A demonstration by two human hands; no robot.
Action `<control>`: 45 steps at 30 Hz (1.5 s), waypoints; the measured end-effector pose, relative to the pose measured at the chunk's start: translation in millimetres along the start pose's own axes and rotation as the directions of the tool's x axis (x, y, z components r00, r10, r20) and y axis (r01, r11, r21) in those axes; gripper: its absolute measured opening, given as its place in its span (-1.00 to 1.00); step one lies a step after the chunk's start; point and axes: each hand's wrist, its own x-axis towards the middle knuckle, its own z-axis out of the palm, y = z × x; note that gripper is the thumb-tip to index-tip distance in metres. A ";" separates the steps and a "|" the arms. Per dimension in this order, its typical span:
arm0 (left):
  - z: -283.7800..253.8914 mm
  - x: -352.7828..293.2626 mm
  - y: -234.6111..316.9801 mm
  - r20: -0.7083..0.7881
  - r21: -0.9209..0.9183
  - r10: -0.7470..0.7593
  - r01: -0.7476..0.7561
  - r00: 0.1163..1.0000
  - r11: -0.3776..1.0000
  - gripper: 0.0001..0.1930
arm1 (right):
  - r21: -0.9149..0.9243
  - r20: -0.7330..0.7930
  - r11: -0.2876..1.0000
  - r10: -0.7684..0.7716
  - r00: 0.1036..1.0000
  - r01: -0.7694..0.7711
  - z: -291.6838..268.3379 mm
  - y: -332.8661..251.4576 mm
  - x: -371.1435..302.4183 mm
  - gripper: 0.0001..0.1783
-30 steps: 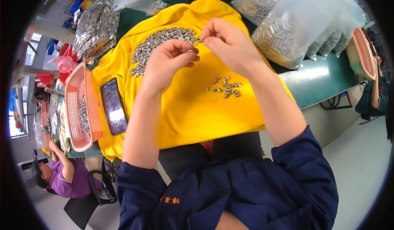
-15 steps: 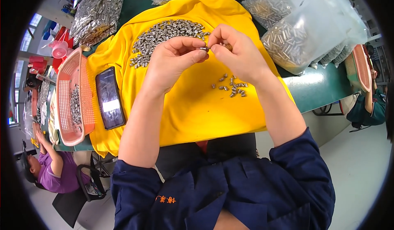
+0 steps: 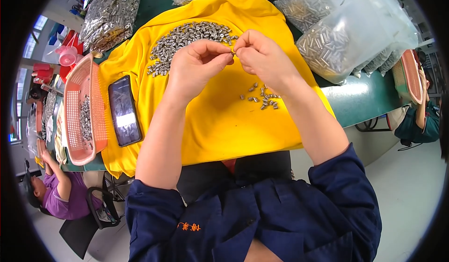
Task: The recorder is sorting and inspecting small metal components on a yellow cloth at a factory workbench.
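Observation:
Over the yellow cloth (image 3: 210, 136), my two hands meet fingertip to fingertip. A small metal part (image 3: 233, 53), mostly covered by fingers, sits in the thumb-and-finger pinch of my left hand (image 3: 194, 68). My right hand (image 3: 264, 58) is closed with its thumb and index fingertip against that part; whatever else its curled fingers hold is hidden. Behind my left hand spreads a large pile of short silvery metal cylinders (image 3: 187, 36). Several similar loose pieces (image 3: 266, 97) lie on the cloth beside my right forearm.
A dark phone (image 3: 125, 112) and a pink plastic basket (image 3: 75, 117) of metal parts stand at left. Clear bags of metal pieces (image 3: 325, 47) fill the back right, another bag (image 3: 110, 16) the back left. Co-workers sit at left (image 3: 70, 196) and right (image 3: 416, 119).
My right hand has turned and its fingers have curled in more, so a yellowish thing seen in them before is hidden. The metal part between the fingertips shows less.

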 end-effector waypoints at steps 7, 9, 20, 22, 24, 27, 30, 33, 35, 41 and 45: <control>-9.7 2.1 2.2 -0.095 0.224 0.003 0.018 0.996 0.974 -0.85 | -0.168 -0.116 0.980 -0.125 0.985 0.105 -6.7 -5.0 -1.6 -0.96; -7.0 1.4 -5.9 -0.059 0.352 -0.023 0.043 0.998 0.935 -0.79 | -0.249 -0.082 0.957 -0.172 0.982 0.146 -3.0 -5.6 -1.2 -0.98; -3.6 -0.9 -4.6 0.043 -0.250 -0.147 0.153 0.988 0.956 -0.87 | -0.132 -0.054 0.982 -0.145 0.988 0.137 -1.0 -6.0 -2.4 -0.95; -3.3 -1.3 -4.7 0.103 -0.412 -0.186 0.212 0.977 0.886 -0.86 | -0.111 -0.047 0.983 -0.151 0.987 0.146 -1.9 -4.3 -1.5 -0.95; -1.5 -1.4 -3.7 0.145 -0.498 -0.182 0.231 0.972 0.836 -0.85 | -0.090 -0.041 0.984 -0.158 0.987 0.154 -2.1 -4.6 -2.0 -0.95; -0.2 -2.7 -2.5 0.142 -0.488 -0.175 0.223 0.974 0.844 -0.85 | -0.101 -0.025 0.979 -0.179 0.984 0.175 -1.4 -6.6 -3.4 -0.95; -0.5 -2.1 -2.5 0.115 -0.438 -0.168 0.202 0.979 0.876 -0.87 | -0.155 -0.024 0.972 -0.182 0.983 0.176 -0.6 -12.2 -5.7 -0.94; -2.8 -0.6 -3.3 0.067 -0.224 -0.083 0.096 0.994 0.970 -0.89 | -0.395 0.003 0.881 -0.282 0.959 0.260 -0.1 -13.4 -7.3 -0.93; -1.5 -0.3 -1.3 0.056 -0.160 -0.076 0.084 0.996 0.983 -0.89 | -0.585 0.045 0.756 -0.330 0.943 0.293 1.0 -11.1 -7.6 -0.95; -1.2 -1.0 -0.2 0.057 -0.198 -0.056 0.066 0.997 0.978 -0.86 | -0.505 0.014 0.815 -0.321 0.947 0.284 3.5 -16.2 -9.1 -0.94; 1.9 -1.8 3.6 0.111 -0.319 -0.108 0.139 0.988 0.938 -0.85 | -0.552 0.034 0.758 -0.397 0.917 0.348 3.8 -10.4 -7.7 -0.93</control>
